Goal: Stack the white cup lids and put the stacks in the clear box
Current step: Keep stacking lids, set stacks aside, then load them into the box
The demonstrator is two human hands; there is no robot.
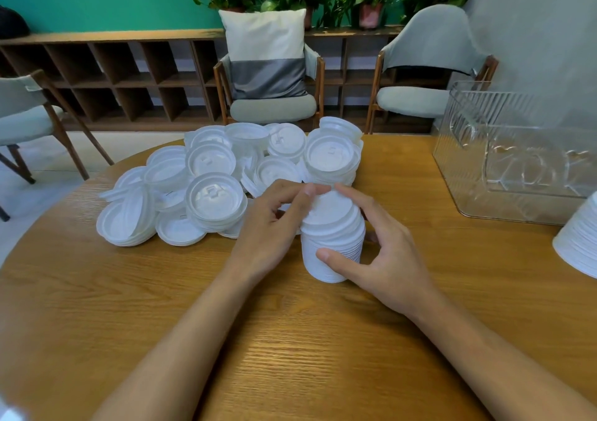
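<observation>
While the stack of lids (318,267) stands on the bench (290,356) right in front of you, both of your hands are closed on it. Your right grip (381,255) wraps the stack from the right: the thumb presses low on its near side and the index finger reaches over to the far rim at the top. Your left grip (271,223) comes in from the left with its fingers curled, fingertips pinching the edge of the top lid (334,210). Your two index fingertips nearly meet at the far edge of that lid.

The loose lids (210,191) lie in a jumbled heap just beyond and to the left of your left grip; some are flat, some tipped on edge, and a few are already nested in short piles.

The clear box (468,149) sits at the far right of the bench, well apart from the stack you hold. A second stack (578,246) shows at the right edge, near the box, partly cut off by the frame.
</observation>
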